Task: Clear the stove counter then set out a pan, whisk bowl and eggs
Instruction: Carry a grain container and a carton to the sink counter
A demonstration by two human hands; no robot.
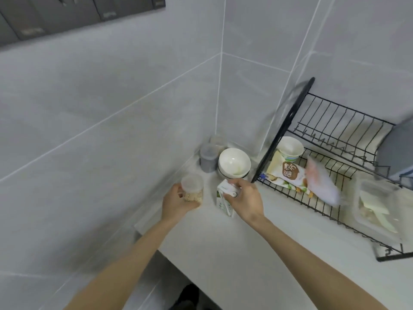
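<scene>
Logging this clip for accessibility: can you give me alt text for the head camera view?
The person's left-hand grip holds a clear lidded jar and the right-hand grip clasps the top of a small carton on a white counter. Behind stand stacked white bowls and a grey canister; a black wire dish rack sits to the right.

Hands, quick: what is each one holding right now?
Left hand: holds the clear plastic jar.
Right hand: grips the top of the small carton.

White bowl point(234, 163), black rack point(335, 139), green-and-white carton point(223, 201).
</scene>
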